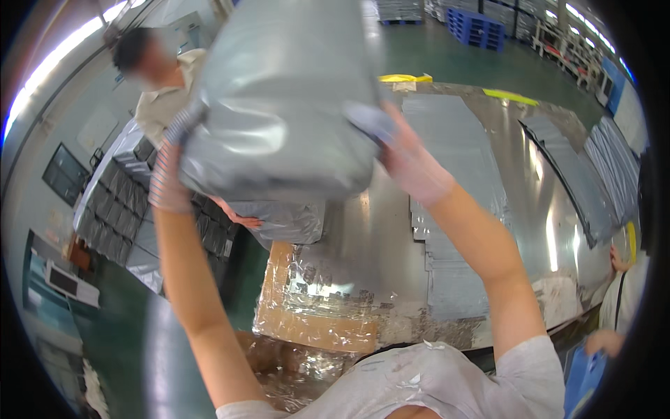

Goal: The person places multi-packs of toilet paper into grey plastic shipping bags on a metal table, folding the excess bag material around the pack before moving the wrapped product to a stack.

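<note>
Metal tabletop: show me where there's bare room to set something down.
The metal tabletop is bare between the wrapped grey bundle at left and the flat grey sheets, and again between those sheets and the black-edged grey sheet. Crowded: right end, with folded grey sheets.

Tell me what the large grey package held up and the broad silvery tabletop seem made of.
Large grey package: seemingly glossy plastic film, at least outside, given its bright highlights and soft creases. Broad silvery tabletop: probably smooth sheet metal, worn in places, judging by its streaky reflections.

Wide fisheye view, downward from head to metal table (384,234)
</note>
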{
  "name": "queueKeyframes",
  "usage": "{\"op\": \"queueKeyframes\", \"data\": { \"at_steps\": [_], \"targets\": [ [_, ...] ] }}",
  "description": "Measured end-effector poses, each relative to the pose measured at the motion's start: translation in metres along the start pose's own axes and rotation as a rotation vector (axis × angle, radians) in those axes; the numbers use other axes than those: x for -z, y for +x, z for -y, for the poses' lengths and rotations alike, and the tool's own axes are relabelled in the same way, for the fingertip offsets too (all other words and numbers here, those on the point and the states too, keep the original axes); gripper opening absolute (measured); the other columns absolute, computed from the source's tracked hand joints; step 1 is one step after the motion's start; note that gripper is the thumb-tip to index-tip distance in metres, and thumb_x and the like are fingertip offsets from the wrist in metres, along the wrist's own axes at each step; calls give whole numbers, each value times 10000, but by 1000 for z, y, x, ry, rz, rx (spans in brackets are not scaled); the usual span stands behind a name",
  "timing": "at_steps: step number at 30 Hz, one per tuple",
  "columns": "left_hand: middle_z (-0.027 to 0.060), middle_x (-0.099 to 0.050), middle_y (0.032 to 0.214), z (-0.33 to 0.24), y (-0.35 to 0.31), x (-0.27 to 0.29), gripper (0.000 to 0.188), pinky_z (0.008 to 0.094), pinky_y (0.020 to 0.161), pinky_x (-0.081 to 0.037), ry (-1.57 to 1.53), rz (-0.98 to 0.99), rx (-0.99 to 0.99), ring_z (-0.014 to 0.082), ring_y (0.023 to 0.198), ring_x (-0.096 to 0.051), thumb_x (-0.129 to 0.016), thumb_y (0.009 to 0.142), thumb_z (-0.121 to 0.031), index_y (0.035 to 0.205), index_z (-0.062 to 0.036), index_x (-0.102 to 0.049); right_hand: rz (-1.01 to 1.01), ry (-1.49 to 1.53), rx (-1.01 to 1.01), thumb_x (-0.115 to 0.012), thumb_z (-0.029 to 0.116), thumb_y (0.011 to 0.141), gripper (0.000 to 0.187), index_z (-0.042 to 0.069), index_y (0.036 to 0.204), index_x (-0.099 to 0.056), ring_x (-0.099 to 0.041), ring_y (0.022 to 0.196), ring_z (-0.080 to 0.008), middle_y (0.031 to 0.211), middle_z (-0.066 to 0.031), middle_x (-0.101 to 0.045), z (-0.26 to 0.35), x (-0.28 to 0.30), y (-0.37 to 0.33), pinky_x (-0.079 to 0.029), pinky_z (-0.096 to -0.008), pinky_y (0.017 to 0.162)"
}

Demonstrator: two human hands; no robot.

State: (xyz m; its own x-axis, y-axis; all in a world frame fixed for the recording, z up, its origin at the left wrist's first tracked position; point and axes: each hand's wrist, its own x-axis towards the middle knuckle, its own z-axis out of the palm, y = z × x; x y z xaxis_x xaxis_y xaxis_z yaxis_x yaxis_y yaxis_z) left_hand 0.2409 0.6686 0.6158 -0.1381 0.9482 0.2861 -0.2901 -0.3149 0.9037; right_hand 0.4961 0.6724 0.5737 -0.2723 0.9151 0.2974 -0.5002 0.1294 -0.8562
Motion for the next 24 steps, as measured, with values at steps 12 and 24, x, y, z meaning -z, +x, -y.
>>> {"op": "queueKeyframes", "data": {
  "at_steps": [12, 24],
  "targets": [
    [151, -599, 1006, 105, 155, 100, 280, 383, 782, -476, 1799, 28, -1163, 295, 904, -586, -519, 838, -182, 1034, 12, -567, 468, -718, -406, -556, 245, 856, 253, 104, 1059, -607, -599, 908, -212, 958, -89, -635, -211, 92, -105, -459, -317, 825],
    [206, -562, 1151, 395, -224, -85, 396, 378, 924, -419, 1022, 618, -63, 297, 1058, -543, -604, 809, -163, 1124, 68, -538, -1410, -877, -413, -547, 173, 811, 216, 17, 932, -636, -613, 733, -219, 798, -124, -652, -134, 319, -504, -486, -325, 701]
  ]
}}
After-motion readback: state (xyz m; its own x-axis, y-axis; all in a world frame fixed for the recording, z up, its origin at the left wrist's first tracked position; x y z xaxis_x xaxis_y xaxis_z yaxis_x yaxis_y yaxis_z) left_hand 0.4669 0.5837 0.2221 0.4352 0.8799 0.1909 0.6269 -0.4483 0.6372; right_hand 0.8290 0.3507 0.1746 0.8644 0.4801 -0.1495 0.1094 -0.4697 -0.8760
